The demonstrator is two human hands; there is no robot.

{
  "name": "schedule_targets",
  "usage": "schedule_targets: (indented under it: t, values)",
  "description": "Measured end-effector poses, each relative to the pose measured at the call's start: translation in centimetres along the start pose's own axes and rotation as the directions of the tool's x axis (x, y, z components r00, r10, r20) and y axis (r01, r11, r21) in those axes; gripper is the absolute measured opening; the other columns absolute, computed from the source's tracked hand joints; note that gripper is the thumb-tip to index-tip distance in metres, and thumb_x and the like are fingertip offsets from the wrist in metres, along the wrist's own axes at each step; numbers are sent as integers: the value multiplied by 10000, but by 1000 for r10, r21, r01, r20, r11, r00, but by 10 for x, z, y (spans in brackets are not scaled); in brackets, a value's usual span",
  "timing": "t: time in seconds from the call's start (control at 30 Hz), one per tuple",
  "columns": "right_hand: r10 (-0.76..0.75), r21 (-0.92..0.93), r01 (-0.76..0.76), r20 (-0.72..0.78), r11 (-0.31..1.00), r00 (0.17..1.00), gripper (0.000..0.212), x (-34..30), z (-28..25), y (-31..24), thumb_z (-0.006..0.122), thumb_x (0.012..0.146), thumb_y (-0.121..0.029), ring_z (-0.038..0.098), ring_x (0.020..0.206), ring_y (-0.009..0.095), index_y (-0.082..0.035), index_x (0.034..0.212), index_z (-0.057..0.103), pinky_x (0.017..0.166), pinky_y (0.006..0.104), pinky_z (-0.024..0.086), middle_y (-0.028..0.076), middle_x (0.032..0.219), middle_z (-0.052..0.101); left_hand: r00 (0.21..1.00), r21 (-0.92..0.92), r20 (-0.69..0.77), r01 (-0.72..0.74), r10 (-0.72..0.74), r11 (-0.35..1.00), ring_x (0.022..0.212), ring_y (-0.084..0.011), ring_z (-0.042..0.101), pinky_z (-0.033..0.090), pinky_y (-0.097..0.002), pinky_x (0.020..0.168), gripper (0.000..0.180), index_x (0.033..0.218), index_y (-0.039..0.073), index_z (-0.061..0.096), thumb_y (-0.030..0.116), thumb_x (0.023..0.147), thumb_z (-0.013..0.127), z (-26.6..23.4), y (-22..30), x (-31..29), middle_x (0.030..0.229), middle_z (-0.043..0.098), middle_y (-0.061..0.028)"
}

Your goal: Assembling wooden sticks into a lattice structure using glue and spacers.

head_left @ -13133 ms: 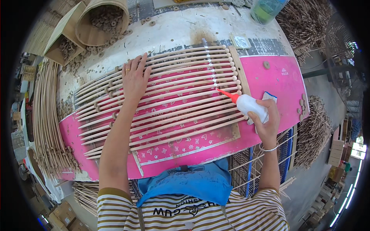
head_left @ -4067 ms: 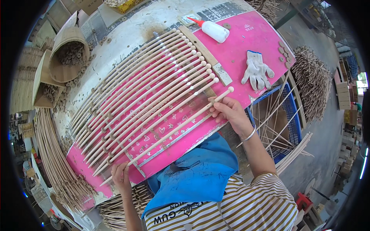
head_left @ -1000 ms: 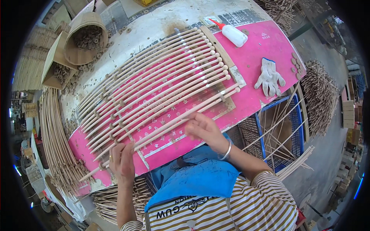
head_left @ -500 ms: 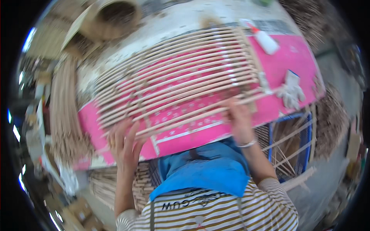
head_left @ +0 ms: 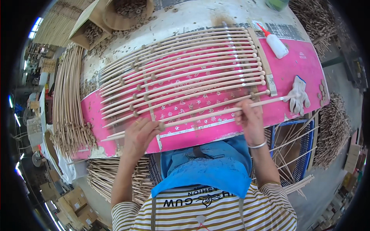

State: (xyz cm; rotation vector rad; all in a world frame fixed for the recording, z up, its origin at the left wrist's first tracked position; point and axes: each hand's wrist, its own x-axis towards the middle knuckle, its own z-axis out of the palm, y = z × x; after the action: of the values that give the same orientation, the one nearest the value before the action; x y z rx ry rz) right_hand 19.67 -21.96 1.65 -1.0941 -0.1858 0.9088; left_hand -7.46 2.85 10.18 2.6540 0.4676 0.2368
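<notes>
**K:** Workshop bench, pink patterned sheet (head_left: 300, 63) over a pale worn tabletop (head_left: 192, 15). Rows of pale rattan rods (head_left: 185, 73) lie side by side on the sheet, each threaded with small round wooden beads that look to work as spacers. A flat strip (head_left: 266, 73) crosses the rod ends on the right, so they stay lined up there.

**M:** Hands?

**K:** Both on the nearest rod (head_left: 216, 113), the one closest to the bench edge. Left hand (head_left: 139, 135) is pinched around a bead (head_left: 161, 125) on that rod. Right hand (head_left: 249, 122) is clenched over the rod further along, apparently steadying it so it stays parallel to the row.

**M:** Rod condition?

**K:** Long, thin, light tan, slightly bowed, though the lens bends straight lines too. Its right tip overshoots the strip and stops beside a white work glove (head_left: 298, 96). It sits apart from the packed rows above it.

**M:** Anything else in reach?

**K:** Glue bottle with red nozzle (head_left: 275, 43) lies at the far right, well apart from both hands. Cardboard boxes of beads (head_left: 111, 15) sit at the far left, spare rod bundles (head_left: 69, 100) off the left edge, a blue crate (head_left: 304, 146) with more rods by the right elbow.
</notes>
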Motion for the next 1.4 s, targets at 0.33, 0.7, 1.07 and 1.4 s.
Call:
schedule_targets:
  t: [0.33, 0.7, 1.07, 1.4]
  values:
    - [-83, -2, 86, 239, 996, 968, 343, -3, 66, 30, 715, 1020, -76, 686, 947, 84, -31, 1354, 652, 829, 227, 563, 27, 1037, 720, 996, -201, -77, 33, -50, 979, 765, -323, 651, 508, -428, 649, 202, 1117, 48, 711, 122, 935, 759, 56, 68, 50, 861, 609, -126]
    - [11, -113, 32, 362, 993, 932, 366, -8, 58, 47, 770, 984, -92, 703, 1044, 130, -26, 1333, 684, 906, 289, 583, 59, 1207, 715, 992, -368, 50, 129, -120, 921, 786, -341, 680, 518, -408, 681, 138, 1086, 3, 698, 68, 965, 714, 57, 68, 42, 911, 674, -157]
    - [-77, 56, 75, 39, 996, 996, 327, -2, -6, 10, 761, 984, -85, 690, 891, 118, -12, 1294, 687, 806, 287, 581, 62, 1072, 747, 975, -419, 100, 224, -200, 880, 791, -273, 677, 523, -357, 715, 151, 1094, -20, 715, 45, 957, 718, 50, 42, 15, 900, 694, -149]
    - [-144, -61, 141, -57, 988, 988, 337, -5, -17, -6, 791, 969, -194, 683, 824, 146, 3, 1227, 698, 766, 291, 573, 56, 924, 705, 981, -349, 78, 193, -177, 917, 830, -269, 647, 514, -348, 744, 251, 1194, 34, 769, 36, 947, 724, 52, 45, 15, 919, 658, -119]
